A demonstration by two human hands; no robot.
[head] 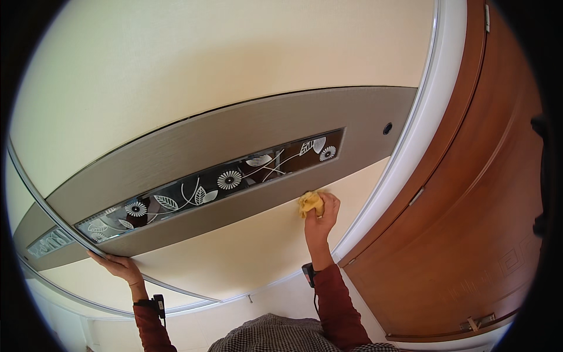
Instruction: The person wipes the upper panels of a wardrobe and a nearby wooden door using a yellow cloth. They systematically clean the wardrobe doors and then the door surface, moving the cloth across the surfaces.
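Note:
My right hand (322,214) grips a crumpled yellow cloth (311,204) against a sliding wardrobe door, at the lower edge of its grey-brown band (246,119). Along that band runs a narrow mirrored strip (228,180) with white flowers and leaves. To the left, my left hand (118,267) rests on the door's metal edge frame (57,220) near the band's lower left end; its fingertips are partly hidden at the frame. Cream panels (220,251) lie above and below the band.
At right stands a reddish-brown wooden door (475,211) with hinges and a handle, beside a white frame (407,132). A second patterned door panel (48,242) is at far left. A small hook-like metal piece (250,298) shows below the wardrobe door.

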